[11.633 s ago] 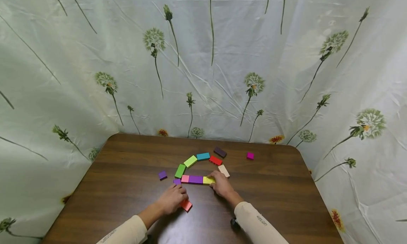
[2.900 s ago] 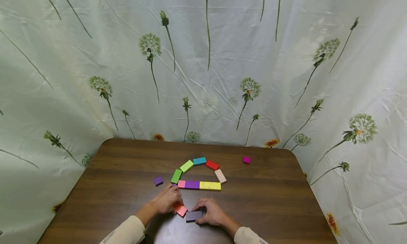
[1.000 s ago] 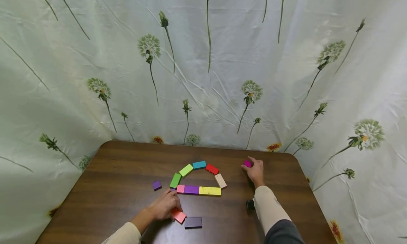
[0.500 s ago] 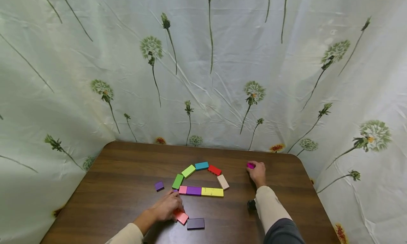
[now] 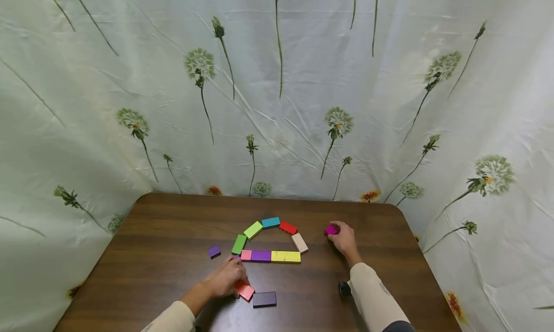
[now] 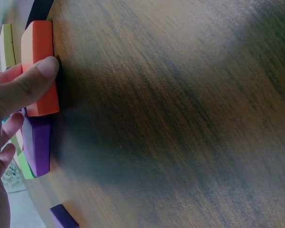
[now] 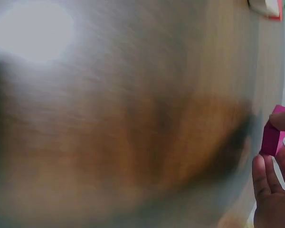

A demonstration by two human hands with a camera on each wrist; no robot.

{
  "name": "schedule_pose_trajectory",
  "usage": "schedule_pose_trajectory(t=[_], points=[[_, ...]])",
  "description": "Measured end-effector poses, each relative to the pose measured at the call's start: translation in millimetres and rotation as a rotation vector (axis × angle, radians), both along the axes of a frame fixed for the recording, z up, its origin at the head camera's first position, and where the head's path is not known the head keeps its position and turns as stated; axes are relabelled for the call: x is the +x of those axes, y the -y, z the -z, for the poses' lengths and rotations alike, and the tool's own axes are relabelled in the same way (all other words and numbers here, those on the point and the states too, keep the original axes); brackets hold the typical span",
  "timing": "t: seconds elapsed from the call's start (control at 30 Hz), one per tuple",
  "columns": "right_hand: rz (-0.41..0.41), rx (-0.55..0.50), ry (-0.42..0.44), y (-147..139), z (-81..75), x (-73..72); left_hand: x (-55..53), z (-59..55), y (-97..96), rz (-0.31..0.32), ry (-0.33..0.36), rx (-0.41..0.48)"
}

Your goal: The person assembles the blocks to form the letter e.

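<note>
My left hand (image 5: 226,276) pinches a coral-red block (image 5: 245,291), thumb across its near side in the left wrist view. A purple block (image 6: 39,147) stretches on from that block's end, partly under the fingers. Against the coral block's other end lies a dark grey-purple block (image 5: 264,299). At the right, my right hand (image 5: 346,240) holds a small magenta block (image 7: 274,135) between thumb and fingers, above the table in the right wrist view.
Behind the left hand, a half ring of green, lime (image 5: 253,230), blue (image 5: 270,222), red (image 5: 288,227) and beige (image 5: 299,243) blocks stands over a straight row of pink, purple and yellow (image 5: 285,257). A small violet block (image 5: 214,251) lies left on the wooden table (image 5: 173,226).
My right hand brought the dark block from behind the half ring to the coral block and let go. It then took the magenta block and moved it slightly nearer. The left hand stays put.
</note>
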State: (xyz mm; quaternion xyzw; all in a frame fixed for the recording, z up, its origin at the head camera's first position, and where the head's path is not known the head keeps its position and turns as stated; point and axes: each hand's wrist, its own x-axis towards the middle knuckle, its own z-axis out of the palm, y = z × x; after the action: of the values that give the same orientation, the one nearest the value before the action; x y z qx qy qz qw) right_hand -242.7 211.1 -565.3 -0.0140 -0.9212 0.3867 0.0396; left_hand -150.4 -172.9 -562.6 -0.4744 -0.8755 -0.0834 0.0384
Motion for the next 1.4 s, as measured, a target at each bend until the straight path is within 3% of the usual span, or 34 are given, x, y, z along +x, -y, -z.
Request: schedule_pose_trajectory(t=[0.37, 0.53, 0.97, 1.4], points=[[-0.127, -0.065, 0.005, 20.4, -2.5, 52.8, -0.4, -1.6, 0.9, -0.016, 0.035, -0.006], [-0.250, -0.085, -0.002, 32.5, -1.8, 69.2, 0.3, -3.8, 2.3, -0.017, 0.031, -0.003], [-0.534, -0.091, 0.050, 68.4, -1.5, 95.9, 2.5, -4.4, 0.3, -0.036, 0.058, -0.009], [-0.656, -0.125, 0.072, 95.6, 8.4, 113.2, 1.8, -5.0, -0.9, -0.029, 0.052, -0.011]])
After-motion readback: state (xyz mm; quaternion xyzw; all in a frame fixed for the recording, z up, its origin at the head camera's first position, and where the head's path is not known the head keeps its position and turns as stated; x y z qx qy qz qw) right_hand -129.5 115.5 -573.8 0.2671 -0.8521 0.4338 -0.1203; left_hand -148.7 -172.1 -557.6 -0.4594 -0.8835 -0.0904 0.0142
